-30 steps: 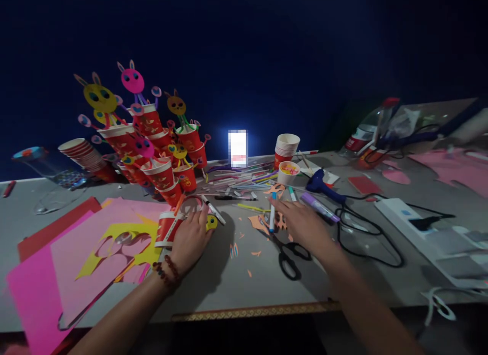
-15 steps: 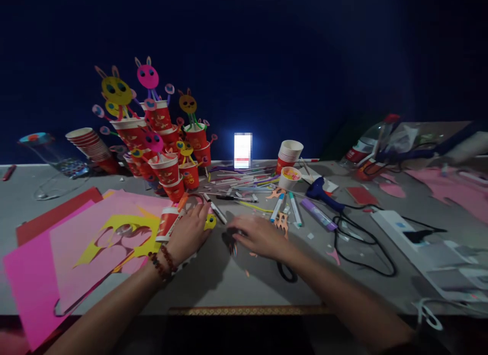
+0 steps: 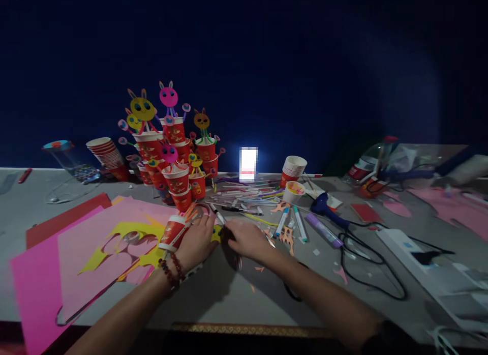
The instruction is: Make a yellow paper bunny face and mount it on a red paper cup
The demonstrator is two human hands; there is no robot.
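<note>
Left hand (image 3: 198, 241) lies just beside yellow cutout (image 3: 216, 234), presumably steadying it, well inside front edge of table (image 3: 213, 305); right hand (image 3: 247, 241) curls nearby, both finger grips cannot be told.

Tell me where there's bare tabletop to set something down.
Free: the strip between the forearms along the patterned edge; between the right forearm, black cable and white power strip; far left, between the red sheet and red item. Crowded: around the left hand and right hand, and behind them, with cups, sticks and markers.
</note>
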